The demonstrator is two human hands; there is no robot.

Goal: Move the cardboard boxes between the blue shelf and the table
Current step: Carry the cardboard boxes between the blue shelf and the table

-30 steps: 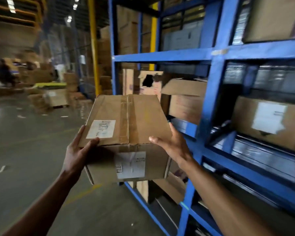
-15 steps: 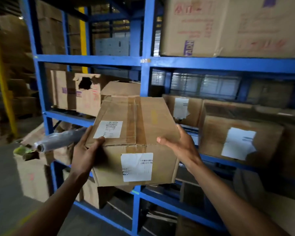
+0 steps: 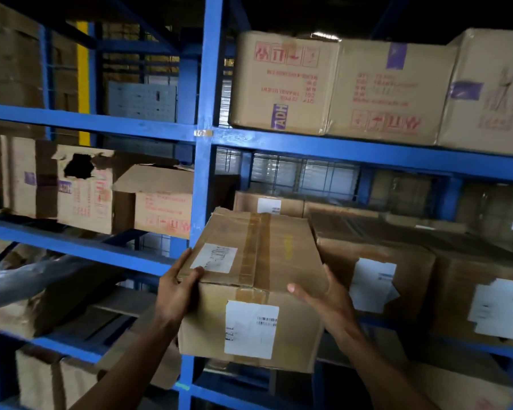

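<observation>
**Kid:** Where is the cardboard box [image 3: 255,279] now?

**Helper:** Up in the air at the front edge of the blue shelf [image 3: 203,161], at its middle level. It is just right of the tall post. The left hand [image 3: 176,291] grips the near left corner, with the thumb on top. The right hand [image 3: 323,294] lies flat on the right side, fingers straight, and pushes in.

**Kid:** How do you put it in well?

**Helper:** I think you keep it flat and slide it straight back. The gap looks tight, because the next box [image 3: 376,261] sits right beside it on the shelf. I can't tell if they touch. Pull the right fingers back before they get squished.

**Kid:** What does the box feel like?

**Helper:** It is brown card, a bit soft and dented at the corners. Shiny brown tape [image 3: 253,247] runs down the top. A smooth white label [image 3: 251,328] is stuck on the front. The shelf is hard blue metal with straight bars.
</observation>
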